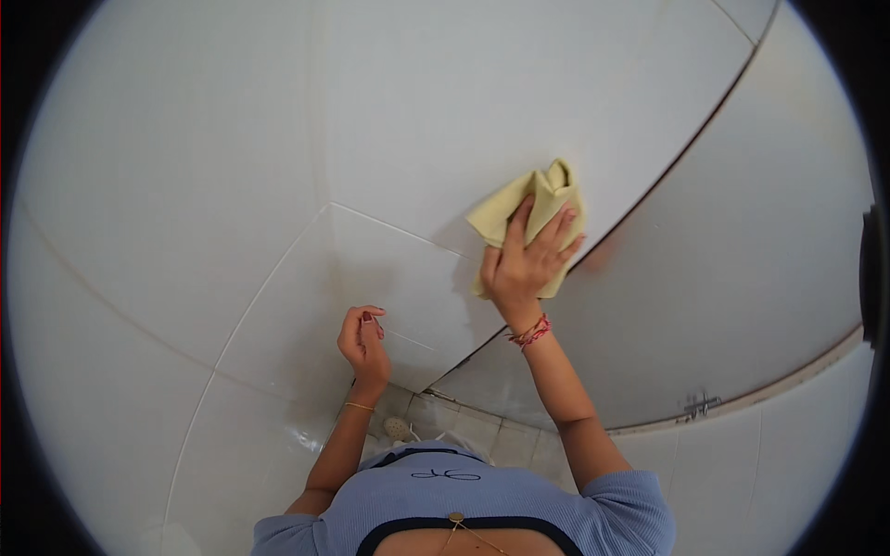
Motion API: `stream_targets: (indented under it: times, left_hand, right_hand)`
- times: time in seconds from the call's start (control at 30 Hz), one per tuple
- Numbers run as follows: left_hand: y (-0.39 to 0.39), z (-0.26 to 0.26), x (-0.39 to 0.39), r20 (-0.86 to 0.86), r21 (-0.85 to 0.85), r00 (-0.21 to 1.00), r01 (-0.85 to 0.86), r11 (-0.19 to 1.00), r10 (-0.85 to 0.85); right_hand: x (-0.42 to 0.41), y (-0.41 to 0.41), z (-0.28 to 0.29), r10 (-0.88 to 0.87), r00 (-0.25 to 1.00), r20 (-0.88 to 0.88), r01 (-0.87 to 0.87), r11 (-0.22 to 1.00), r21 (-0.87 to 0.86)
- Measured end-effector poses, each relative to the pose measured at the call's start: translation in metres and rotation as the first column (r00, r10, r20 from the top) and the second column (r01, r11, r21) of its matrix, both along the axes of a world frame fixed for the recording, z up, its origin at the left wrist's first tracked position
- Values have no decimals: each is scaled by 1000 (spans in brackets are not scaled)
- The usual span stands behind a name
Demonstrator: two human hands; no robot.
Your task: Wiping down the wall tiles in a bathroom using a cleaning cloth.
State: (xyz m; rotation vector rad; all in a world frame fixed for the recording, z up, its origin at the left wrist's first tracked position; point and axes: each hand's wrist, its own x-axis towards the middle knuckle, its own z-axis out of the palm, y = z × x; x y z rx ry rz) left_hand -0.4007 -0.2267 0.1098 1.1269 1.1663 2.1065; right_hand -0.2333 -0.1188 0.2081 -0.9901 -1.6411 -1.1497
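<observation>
My right hand [528, 267] lies with spread fingers on a yellow cloth [511, 201], pressing it against the white tiled wall [431, 125] beside the dark edge of a grey door panel. Folds of the cloth stick up beyond the fingertips, and part of it hangs below the palm. Red braided bracelets circle that wrist. My left hand [365, 344] is raised near the wall corner with its fingers loosely curled and nothing visible in it. A thin bracelet is on the left wrist.
A smooth grey door panel [695, 278] spans the right side, with a metal latch [701, 405] near its lower edge. Another tiled wall [139, 278] rises at the left and meets the facing wall in a corner. Pale floor tiles [480, 424] and a light perforated shoe [397, 428] show below.
</observation>
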Motion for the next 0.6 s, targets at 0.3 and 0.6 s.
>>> stream_targets:
  times: [0.3, 0.6]
  left_hand:
    - [-11, -11, -2, -55, -218, 985, -171, 961, 163]
    - [-22, -25, -7, -82, -315, 967, -257, 914, 243]
  right_hand:
    - [-45, 49, 123, -66, 968, -241, 82, 995, 58]
    - [-59, 62, 130, -84, 953, -293, 139, 975, 173]
